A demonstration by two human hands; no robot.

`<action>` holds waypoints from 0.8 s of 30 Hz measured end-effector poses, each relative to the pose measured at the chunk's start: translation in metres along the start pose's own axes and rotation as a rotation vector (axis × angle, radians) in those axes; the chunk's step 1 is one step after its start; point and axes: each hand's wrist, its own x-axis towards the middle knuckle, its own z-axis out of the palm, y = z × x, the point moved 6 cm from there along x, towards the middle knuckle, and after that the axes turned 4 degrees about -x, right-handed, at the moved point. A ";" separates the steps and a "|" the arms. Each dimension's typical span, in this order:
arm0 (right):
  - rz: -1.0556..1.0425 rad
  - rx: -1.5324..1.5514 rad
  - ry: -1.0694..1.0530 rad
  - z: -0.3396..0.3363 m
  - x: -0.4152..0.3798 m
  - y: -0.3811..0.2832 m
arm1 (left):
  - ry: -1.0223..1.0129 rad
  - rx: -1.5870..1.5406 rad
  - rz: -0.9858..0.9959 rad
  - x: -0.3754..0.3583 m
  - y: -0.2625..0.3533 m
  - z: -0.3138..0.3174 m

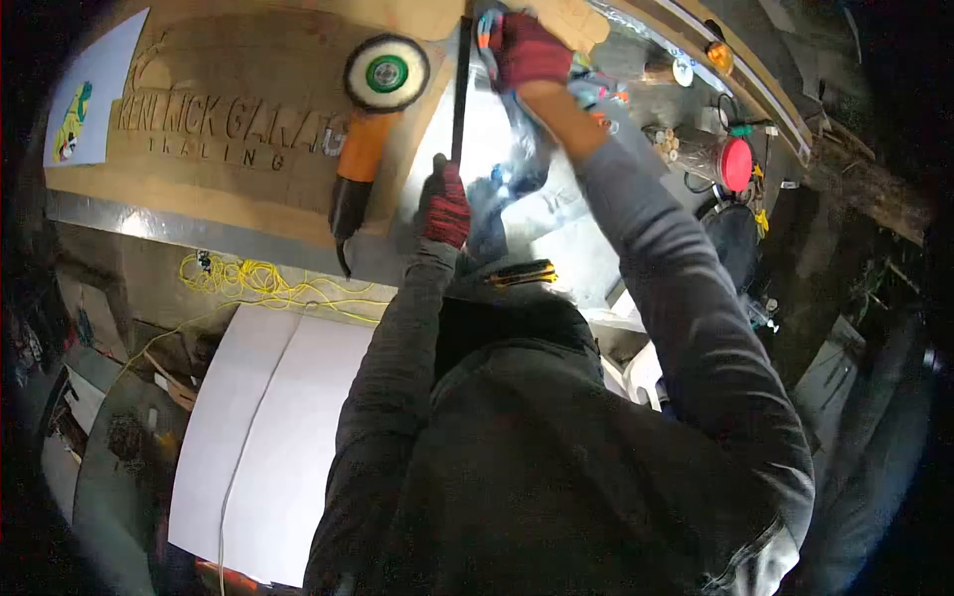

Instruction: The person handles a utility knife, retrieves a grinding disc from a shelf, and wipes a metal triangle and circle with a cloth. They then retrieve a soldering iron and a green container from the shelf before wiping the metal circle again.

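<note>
My left hand (444,207), in a red and black glove, closes round the lower end of a long dark flat bar (460,104). The bar runs away from me over the bench. At its far end my right hand (535,50), in a red glove, has its fingers curled at a small grey-blue and orange thing (487,32) whose kind I cannot make out. Left of the bar lies an orange angle grinder (365,149) with a round pale disc. A black and yellow utility knife (522,274) rests near the bench's front edge.
Cardboard marked with lettering (214,124) covers the bench's left side, beside a sheet with a printed figure (91,99). To the right stands a jar with a red lid (736,164). A yellow cord (248,278) lies coiled below, near white panels (268,437).
</note>
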 end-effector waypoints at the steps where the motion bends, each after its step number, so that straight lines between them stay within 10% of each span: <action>1: -0.096 0.003 -0.013 -0.001 -0.022 -0.010 | 0.051 -0.030 0.030 0.000 0.002 -0.003; 8: -0.078 -0.074 -0.438 0.017 -0.210 -0.040 | -0.004 -0.377 -0.215 0.006 0.001 -0.008; 11: -0.479 -0.576 -0.339 0.045 -0.251 -0.031 | -0.086 -0.413 -0.259 0.001 -0.008 -0.001; 14: -0.398 -0.186 -0.554 -0.022 -0.202 -0.058 | -0.139 -0.417 -0.259 0.001 -0.015 0.011; 20: -0.091 -0.034 -0.161 -0.009 -0.075 -0.032 | -0.421 -0.752 -0.593 -0.015 -0.060 0.063; 23: 0.019 -0.005 -0.069 -0.001 -0.002 -0.023 | -0.080 -0.072 0.072 0.002 0.009 -0.001; 24: 0.020 -0.005 -0.063 0.003 0.015 -0.023 | -0.063 -0.275 0.053 0.005 0.005 0.002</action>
